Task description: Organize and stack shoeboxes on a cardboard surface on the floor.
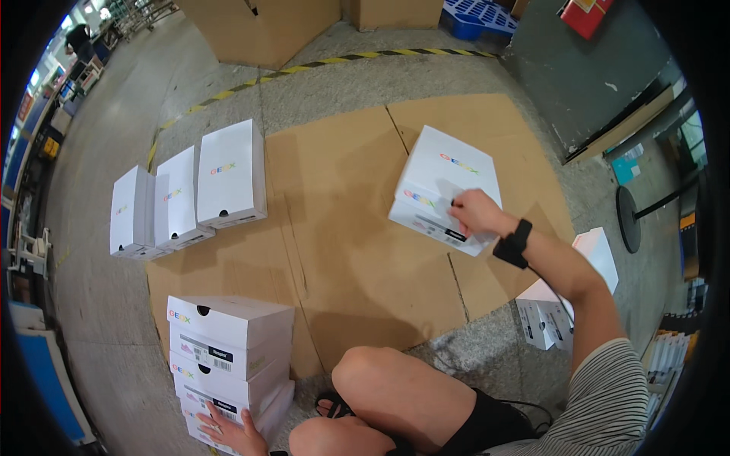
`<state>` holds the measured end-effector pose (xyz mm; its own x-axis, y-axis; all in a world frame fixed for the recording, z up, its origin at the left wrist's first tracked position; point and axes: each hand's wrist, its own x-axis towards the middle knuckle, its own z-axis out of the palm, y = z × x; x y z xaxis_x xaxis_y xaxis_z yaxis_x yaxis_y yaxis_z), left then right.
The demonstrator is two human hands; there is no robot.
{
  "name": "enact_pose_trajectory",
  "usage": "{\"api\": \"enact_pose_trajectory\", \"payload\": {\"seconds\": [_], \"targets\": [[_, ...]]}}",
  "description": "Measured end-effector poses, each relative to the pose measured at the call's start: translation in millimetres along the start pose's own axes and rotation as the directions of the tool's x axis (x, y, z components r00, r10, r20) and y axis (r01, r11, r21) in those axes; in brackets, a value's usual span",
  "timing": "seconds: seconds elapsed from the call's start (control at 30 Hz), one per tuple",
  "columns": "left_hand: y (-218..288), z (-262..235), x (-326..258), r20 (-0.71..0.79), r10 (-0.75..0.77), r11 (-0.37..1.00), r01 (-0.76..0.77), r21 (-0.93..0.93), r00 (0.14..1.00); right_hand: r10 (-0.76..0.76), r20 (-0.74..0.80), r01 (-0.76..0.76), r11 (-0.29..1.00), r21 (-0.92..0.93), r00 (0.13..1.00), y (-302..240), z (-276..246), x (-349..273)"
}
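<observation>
A white shoebox (449,163) with a label on its front side sits at an angle on the right part of a flat cardboard sheet (342,197). My right hand (479,211) has its fingers curled at the dark finger hole on that box's front edge. At the lower left stands a stack of similar shoeboxes (232,334). Against the labelled front of the stack's lower part lies my left hand (232,433), fingers spread and nothing gripped. A black band circles my right wrist.
Three upright white shoeboxes (232,175) stand at the sheet's left edge. More boxes (536,315) are beside my right arm. Large cartons (266,30) and a blue pallet (475,19) lie beyond the striped floor tape (319,67). A black round-based stand (628,219) is at right.
</observation>
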<state>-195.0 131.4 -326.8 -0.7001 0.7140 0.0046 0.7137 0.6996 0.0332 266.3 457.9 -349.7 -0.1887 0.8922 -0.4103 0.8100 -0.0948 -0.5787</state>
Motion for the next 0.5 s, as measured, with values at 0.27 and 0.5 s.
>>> {"api": "enact_pose_trajectory", "payload": {"seconds": [0.27, 0.5], "targets": [[-5.7, -7.2, -6.2, 0.014, -0.025, 0.998, 0.024, 0.050, 1.000, 0.053, 0.097, -0.063, 0.993, 0.103, 0.994, -60.2, -22.6, 23.3], [-42.6, 3.9, -13.7, -0.029, -0.111, 0.993, 0.110, -0.053, 0.993, 0.012, -0.104, -0.006, 0.998, 0.062, 0.994, -69.3, -8.0, 37.3]]}}
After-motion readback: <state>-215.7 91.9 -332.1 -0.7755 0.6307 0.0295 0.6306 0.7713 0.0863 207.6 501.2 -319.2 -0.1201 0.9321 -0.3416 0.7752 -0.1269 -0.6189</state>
